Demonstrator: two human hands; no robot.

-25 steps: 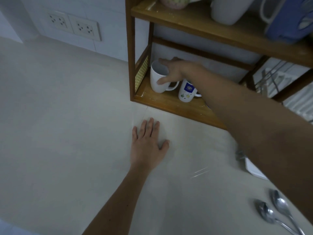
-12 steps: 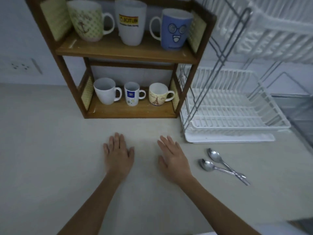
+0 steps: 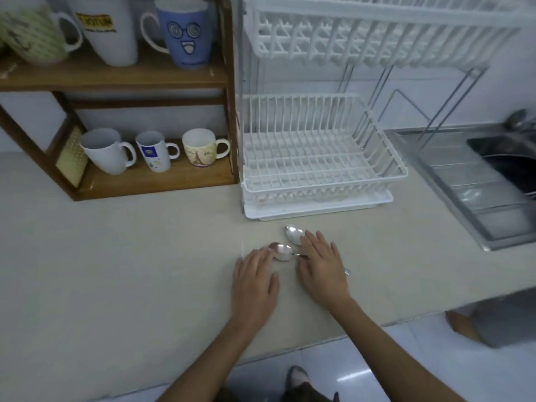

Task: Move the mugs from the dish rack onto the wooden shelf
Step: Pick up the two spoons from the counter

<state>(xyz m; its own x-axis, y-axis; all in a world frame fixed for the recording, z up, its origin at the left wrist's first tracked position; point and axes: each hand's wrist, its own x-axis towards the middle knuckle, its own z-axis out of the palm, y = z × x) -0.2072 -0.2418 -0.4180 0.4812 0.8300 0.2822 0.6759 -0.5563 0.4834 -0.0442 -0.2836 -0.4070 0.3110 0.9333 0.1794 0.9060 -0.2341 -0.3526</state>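
Wooden shelf [image 3: 116, 79], at 10 o'clock on the desk [image 3: 116, 256]. Upper board: patterned green mug [image 3: 32, 33], white mug with yellow label [image 3: 111, 33], blue face mug [image 3: 187, 33]. Lower board: plain white mug [image 3: 106, 152], small white mug with blue emblem [image 3: 153, 153], cream printed mug [image 3: 200, 150], all upright.

Dish rack [image 3: 319, 158], at 1 o'clock, touching the shelf's right post; no mugs in it.

Left hand [image 3: 255, 285], flat, fingers spread, gripping nothing, fingertips at one spoon [image 3: 281, 251].

Right hand [image 3: 323, 266], flat and unclenched, lying over the handles of both spoons; second spoon [image 3: 294, 234].
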